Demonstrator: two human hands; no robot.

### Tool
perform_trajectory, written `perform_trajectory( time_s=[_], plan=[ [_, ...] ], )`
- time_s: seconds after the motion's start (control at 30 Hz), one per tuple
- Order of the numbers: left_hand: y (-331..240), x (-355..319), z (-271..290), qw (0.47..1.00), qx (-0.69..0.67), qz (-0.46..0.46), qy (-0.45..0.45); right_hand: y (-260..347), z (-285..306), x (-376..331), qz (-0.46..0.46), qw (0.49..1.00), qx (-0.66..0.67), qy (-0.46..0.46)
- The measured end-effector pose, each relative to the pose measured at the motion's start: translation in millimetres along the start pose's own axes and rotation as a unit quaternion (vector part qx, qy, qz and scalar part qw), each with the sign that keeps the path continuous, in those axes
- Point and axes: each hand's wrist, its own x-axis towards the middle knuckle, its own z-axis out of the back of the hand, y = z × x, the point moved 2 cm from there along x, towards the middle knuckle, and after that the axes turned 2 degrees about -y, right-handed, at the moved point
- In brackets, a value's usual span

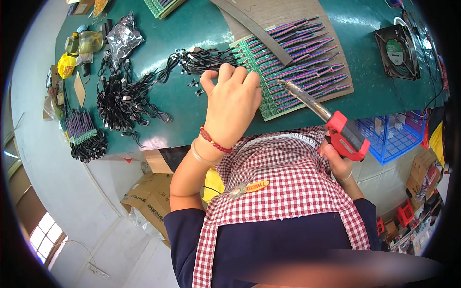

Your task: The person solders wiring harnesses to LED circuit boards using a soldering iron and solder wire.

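Left hand: the left hand [234, 101] is laid with curled fingers on the near end of the row of green circuit boards [269, 77]; whether something small is pinched beneath the fingers cannot be told.
Right hand: the right hand [338, 161] is closed around the red grip of the soldering iron [331, 120], whose metal barrel is pointed at the boards just right of the left hand.
Location of the boards: they are set side by side on a brown mat [307, 29] on the green table [192, 29], with purple and pink wire leads [312, 53] fanned out to the right.
Handling of the boards: they are judged light, stiff and thin, with fragile joints; they are best pressed flat or held by the bare edges, away from the wires.
Handling of the iron: it is judged rigid and hot at the tip, so only the red grip is to be held.
Nearby: black cable bundles [125, 96] are heaped to the left, and a black fan [397, 52] lies at the right.
Hidden: the iron's tip and the joint under it are too small to make out; the left fingertips are covered by the hand itself.
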Motion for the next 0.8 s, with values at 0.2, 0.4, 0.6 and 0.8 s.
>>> perform_trajectory(
  time_s=[0.2,0.4,0.6,0.8],
  plan=[
    [7,6,1,0.998,-0.038,-0.011,0.051,-12,3,-5,0.005,0.994,-0.098,0.042],
    [14,15,3,0.989,-0.085,-0.052,0.111,-8,-3,-6,-0.012,0.996,-0.086,0.034],
    [16,17,3,0.988,-0.071,-0.084,0.112,-6,-5,-5,-0.013,0.994,-0.097,0.041],
    [16,17,1,0.988,-0.066,-0.086,0.108,-5,-6,-5,0.008,0.990,-0.131,0.047]
  ],
)
